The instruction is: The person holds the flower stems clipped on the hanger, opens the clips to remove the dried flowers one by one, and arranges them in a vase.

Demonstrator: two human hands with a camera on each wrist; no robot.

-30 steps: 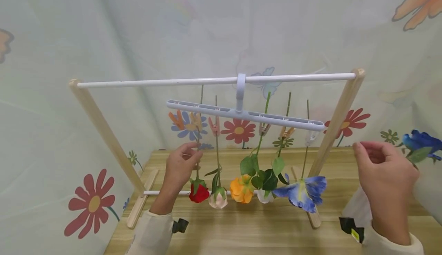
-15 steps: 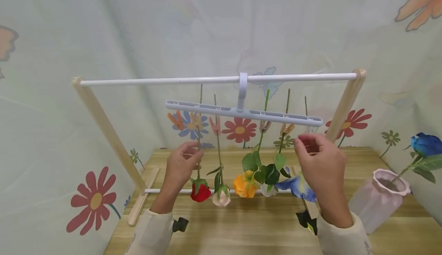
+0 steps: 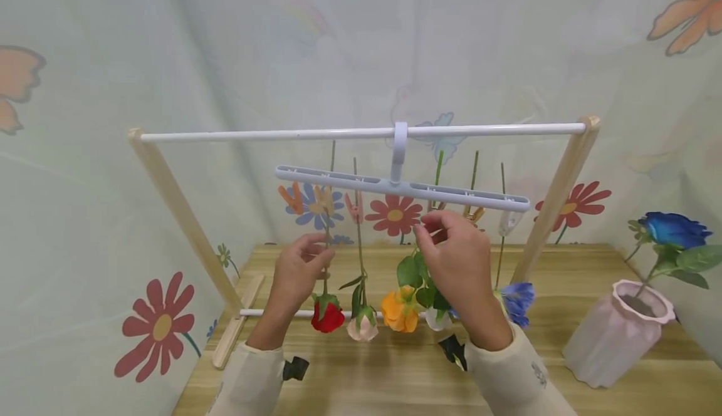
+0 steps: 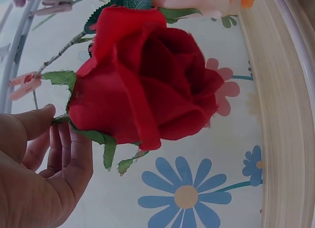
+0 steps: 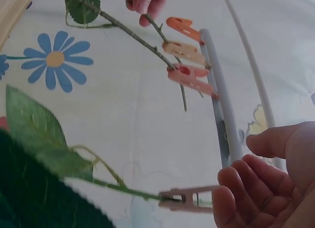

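My left hand [image 3: 301,269] pinches the stem of a red rose [image 4: 147,85], which hangs head down from a tan clothespin [image 3: 324,198] on a light blue hanger [image 3: 350,182]. In the left wrist view, thumb and fingers meet at the stem behind the bloom. My right hand [image 3: 459,259], fingers loosely curled and holding nothing, is up close to a dusty pink clothespin [image 5: 182,198] that clips a green stem. It covers part of the hanging flowers in the head view. An orange clothespin [image 3: 291,198] at the hanger's left end has no flower.
The hanger hooks over the white rod [image 3: 254,135] of a wooden stand on the table. A pale pink rose [image 3: 363,326], a yellow-orange flower [image 3: 400,312] and a blue flower [image 3: 517,303] hang upside down. A pink vase [image 3: 617,341] with a blue rose [image 3: 677,230] stands right.
My right hand has moved left from beyond the stand's right post, past the blue flower, to the clothespins near the middle. The left hand stays at the red rose's stem.
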